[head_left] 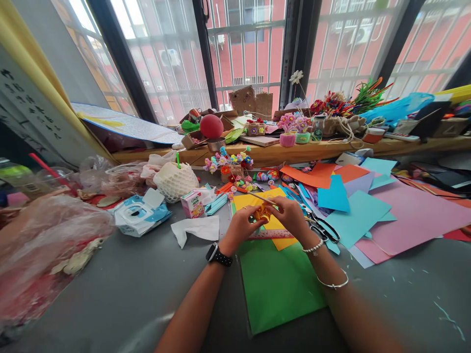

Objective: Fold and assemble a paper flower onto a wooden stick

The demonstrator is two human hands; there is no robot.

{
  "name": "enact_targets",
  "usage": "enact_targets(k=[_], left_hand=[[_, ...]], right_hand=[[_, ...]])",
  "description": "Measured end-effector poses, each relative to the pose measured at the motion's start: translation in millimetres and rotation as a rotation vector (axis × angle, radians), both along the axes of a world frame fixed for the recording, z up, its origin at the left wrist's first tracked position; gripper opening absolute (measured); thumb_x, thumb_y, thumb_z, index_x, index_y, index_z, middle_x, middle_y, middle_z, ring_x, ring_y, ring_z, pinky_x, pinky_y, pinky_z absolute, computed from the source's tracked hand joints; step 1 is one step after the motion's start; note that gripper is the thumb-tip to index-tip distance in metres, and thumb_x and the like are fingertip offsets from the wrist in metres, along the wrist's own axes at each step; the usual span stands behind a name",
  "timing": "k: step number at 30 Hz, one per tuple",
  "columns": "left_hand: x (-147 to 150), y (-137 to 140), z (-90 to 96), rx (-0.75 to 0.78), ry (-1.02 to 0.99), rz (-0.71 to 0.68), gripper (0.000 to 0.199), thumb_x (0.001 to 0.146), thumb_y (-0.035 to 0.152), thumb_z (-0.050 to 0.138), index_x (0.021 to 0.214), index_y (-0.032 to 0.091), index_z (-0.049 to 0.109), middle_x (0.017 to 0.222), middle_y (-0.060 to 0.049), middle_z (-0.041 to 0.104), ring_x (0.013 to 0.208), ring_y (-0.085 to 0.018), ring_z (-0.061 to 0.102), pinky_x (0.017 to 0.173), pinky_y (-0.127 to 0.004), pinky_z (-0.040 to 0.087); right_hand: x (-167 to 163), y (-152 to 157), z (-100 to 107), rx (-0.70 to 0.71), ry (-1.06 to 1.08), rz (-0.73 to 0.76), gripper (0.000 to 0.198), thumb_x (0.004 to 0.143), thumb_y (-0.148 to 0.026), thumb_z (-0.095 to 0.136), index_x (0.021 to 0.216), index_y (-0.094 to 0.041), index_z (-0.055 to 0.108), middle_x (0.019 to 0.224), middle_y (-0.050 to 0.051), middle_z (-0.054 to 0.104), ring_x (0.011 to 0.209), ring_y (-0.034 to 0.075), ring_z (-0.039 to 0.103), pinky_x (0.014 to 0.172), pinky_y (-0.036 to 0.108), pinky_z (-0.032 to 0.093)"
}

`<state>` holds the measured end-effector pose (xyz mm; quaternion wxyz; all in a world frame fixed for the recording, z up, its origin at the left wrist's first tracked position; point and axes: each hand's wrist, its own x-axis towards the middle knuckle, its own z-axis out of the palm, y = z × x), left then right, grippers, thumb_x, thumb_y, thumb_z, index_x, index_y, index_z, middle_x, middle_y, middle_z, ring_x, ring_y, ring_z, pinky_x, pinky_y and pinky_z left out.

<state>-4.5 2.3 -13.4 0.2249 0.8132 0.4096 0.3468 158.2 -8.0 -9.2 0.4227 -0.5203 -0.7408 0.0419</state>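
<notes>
Golden piece [262,213] past the green sheet's [283,289] middle seems mid-shaping, needing steadiness next: left hand [242,226] pinches it, right hand [290,215] grips a stick [261,198].

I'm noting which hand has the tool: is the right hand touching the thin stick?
Touching. The head view shows the right hand with its fingers around one end of the thin stick, whose other end juts out past them.

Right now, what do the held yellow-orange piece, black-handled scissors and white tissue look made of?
Yellow-orange piece: probably paper, going by its folded facets.
Black-handled scissors: handles likely plastic, smooth with glossy highlights; blade material unclear.
White tissue: likely soft paper or nonwoven, matte, loosely draped.
</notes>
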Motion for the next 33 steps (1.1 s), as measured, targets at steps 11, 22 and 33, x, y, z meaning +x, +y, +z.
enact_targets(k=[11,22,33], left_hand=[[0.5,0.0,-1.9,0.013,0.001,0.012,0.039,0.068,0.031,0.064,0.102,0.014,0.06,0.098,-0.009,0.065,0.088,-0.021,0.059,0.079,-0.031,0.044],[0.2,2.4,-1.8,-0.092,-0.046,-0.007,0.033,0.068,0.031,0.063,0.095,0.012,0.064,0.095,-0.009,0.067,0.086,-0.021,0.06,0.078,-0.03,0.045],[1.1,5.3,-1.4,-0.3,-0.386,-0.056,0.058,0.059,0.027,0.071,0.111,0.017,0.047,0.107,-0.011,0.055,0.088,-0.018,0.059,0.073,-0.029,0.049]], right_hand=[[0.8,-0.2,0.3,0.033,-0.035,0.02,0.017,0.077,-0.015,0.049,0.08,-0.017,0.066,0.072,0.005,0.067,0.065,0.015,0.06,0.057,0.024,0.041],[-12.2,-8.9,-0.7,0.084,-0.238,-0.085,0.012,0.074,-0.011,0.052,0.08,-0.018,0.061,0.08,0.004,0.065,0.071,0.016,0.06,0.056,0.023,0.039],[-8.5,-4.4,-0.8,0.196,0.045,-0.149,0.012,0.077,-0.018,0.047,0.077,-0.017,0.059,0.075,0.004,0.064,0.066,0.015,0.058,0.058,0.025,0.041]])
